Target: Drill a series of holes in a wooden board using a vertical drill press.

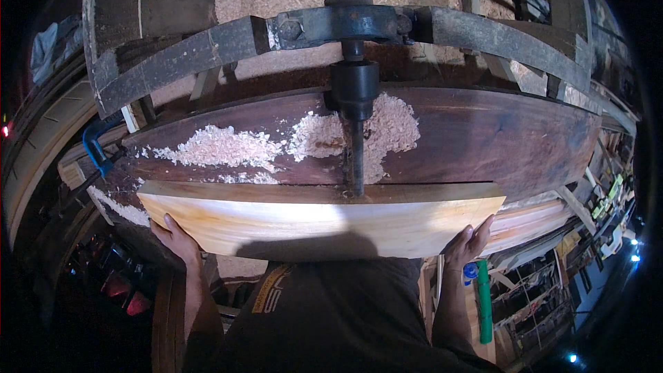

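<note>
A thick, pale wooden plank [311, 224] stands on its long edge across the front of me, its broad face toward my body. At its left end my left hand [178, 238] grips it, fingers against the wood. My right hand [468, 243] holds the other end the same way. Above the plank's far upper edge hangs a long drill bit [357, 159] in a black chuck [355, 86]. The bit's tip meets that narrow edge near the middle; how deep it sits, I cannot tell. A dark wooden worktop [483, 124] lies behind the plank.
Heaps of wood shavings [224, 148] lie on the worktop left of and around the bit. A wooden crossbeam [200, 55] with a metal clamp bracket [338, 24] spans behind the chuck. A blue clamp [95, 148] is at the left, a green tube-shaped object [484, 304] at lower right.
</note>
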Demonstrator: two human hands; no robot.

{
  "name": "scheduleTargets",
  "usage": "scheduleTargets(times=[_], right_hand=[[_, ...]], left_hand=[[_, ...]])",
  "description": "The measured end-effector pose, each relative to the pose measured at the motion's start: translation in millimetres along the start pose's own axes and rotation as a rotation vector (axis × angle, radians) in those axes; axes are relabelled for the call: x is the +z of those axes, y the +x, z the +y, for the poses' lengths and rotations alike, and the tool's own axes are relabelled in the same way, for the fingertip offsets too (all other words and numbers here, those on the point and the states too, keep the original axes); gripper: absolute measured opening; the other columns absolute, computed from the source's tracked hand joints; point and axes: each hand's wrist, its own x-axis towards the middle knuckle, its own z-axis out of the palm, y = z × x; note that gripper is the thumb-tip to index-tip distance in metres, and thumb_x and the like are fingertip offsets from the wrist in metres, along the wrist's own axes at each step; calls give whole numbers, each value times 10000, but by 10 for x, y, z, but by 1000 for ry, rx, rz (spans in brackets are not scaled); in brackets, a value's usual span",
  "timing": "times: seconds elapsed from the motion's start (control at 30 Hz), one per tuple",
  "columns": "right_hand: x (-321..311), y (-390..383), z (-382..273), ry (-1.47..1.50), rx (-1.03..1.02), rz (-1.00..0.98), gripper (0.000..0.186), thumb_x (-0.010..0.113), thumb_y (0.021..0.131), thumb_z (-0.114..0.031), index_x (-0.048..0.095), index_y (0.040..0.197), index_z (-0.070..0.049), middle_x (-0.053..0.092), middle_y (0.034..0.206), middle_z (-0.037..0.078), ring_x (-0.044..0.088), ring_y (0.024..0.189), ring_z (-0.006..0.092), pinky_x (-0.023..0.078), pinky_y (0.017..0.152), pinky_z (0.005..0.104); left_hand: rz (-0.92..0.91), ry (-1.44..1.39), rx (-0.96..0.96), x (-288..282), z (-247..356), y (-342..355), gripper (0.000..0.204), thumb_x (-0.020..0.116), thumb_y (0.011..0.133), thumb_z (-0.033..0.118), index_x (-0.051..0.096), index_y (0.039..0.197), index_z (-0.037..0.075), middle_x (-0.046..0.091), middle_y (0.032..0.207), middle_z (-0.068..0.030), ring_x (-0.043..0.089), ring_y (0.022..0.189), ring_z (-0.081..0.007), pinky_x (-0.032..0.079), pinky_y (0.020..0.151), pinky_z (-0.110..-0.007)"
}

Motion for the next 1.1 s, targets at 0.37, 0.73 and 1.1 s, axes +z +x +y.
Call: scheduleTargets(times=[0.37,0.73,1.1], right_hand=[[28,58,12,107,23,4,641,547,1012,-272,315,1485,94,358,1523,246,375,1390,332,277,1160,453],[61,188,-11,144,-86,16,664,549,1012,-305,315,1481,104,339,1531,261,291,1440,340,207,1189,474],[72,375,-197,104,-50,33,706,540,1004,-399,366,1452,118,460,1405,269,440,1298,357,316,1114,467]], left_hand=[[6,-104,-49,28,45,-13,620,539,1035,305,310,1452,-92,434,1407,-241,452,1268,-303,354,1088,-400],[17,-117,-52,56,91,-32,538,545,1035,262,352,1407,-75,460,1375,-210,488,1204,-269,396,1051,-387],[27,-117,-73,55,64,-20,556,547,1036,287,345,1408,-73,465,1368,-208,497,1189,-268,407,1040,-386]])
